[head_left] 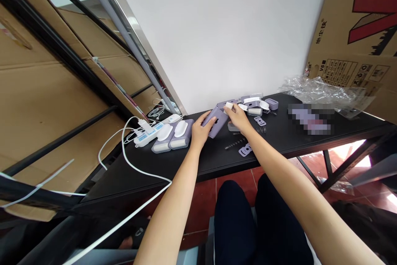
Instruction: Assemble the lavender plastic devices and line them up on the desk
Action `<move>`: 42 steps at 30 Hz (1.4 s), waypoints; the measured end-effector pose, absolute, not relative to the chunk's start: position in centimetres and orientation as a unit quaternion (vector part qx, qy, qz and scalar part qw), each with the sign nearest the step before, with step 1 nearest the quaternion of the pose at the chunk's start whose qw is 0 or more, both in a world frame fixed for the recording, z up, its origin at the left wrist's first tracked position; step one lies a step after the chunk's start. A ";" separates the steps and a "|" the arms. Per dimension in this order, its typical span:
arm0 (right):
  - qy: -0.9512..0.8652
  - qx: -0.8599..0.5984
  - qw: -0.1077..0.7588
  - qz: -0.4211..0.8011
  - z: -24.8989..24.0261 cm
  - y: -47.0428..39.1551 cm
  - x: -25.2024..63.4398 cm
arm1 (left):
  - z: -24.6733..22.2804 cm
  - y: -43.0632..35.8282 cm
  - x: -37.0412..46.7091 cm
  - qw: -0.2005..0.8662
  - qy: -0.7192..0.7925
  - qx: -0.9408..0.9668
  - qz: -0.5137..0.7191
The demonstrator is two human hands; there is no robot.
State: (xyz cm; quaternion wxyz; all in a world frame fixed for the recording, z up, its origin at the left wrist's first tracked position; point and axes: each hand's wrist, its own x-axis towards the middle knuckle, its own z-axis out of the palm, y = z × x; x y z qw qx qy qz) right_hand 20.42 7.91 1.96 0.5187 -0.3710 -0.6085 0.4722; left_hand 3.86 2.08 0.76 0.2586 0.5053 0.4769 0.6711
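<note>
My left hand [201,129] is closed around a flat purple plastic casing [218,123], tilted above the black table, with the thumb across its face. My right hand [238,117] pinches a small white block [229,105] at the casing's upper right end; whether the two touch I cannot tell. Just left of my left hand lie two purple units with white tops, one nearer [180,134] and one farther left [163,137]. Below my right hand are a purple flat cut-out piece [245,150], a row of small springs [235,144] and a second cut-out piece [259,121].
White brush parts [251,100] and a purple box-shaped part [272,104] lie at the back. A power strip [149,134] with white cables [145,172] takes up the left. Crumpled clear plastic [322,91], a pixelated item [310,120] and a cardboard box [347,50] are right.
</note>
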 end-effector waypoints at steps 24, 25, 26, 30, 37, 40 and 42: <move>-0.580 -0.398 0.506 0.500 2.3 7.8 20.7 | -0.9 3.4 2.9 0.451 0.454 0.454 0.620; -0.580 -0.401 0.506 0.497 2.4 7.8 20.7 | -1.0 3.4 2.9 0.450 0.453 0.453 0.622; -0.582 -0.403 0.506 0.494 2.4 7.7 20.8 | -1.1 3.5 2.9 0.450 0.453 0.452 0.623; -0.593 -0.397 0.496 0.495 2.8 7.3 20.9 | -1.2 3.5 2.7 0.454 0.455 0.449 0.621; -0.589 -0.395 0.490 0.507 2.7 7.3 20.8 | -0.9 3.3 2.8 0.449 0.458 0.460 0.614; -0.585 -0.393 0.489 0.514 2.5 7.5 20.8 | -0.9 3.3 2.8 0.449 0.460 0.461 0.611; -0.581 -0.394 0.489 0.517 2.5 7.6 20.8 | -0.9 3.3 2.8 0.451 0.460 0.461 0.610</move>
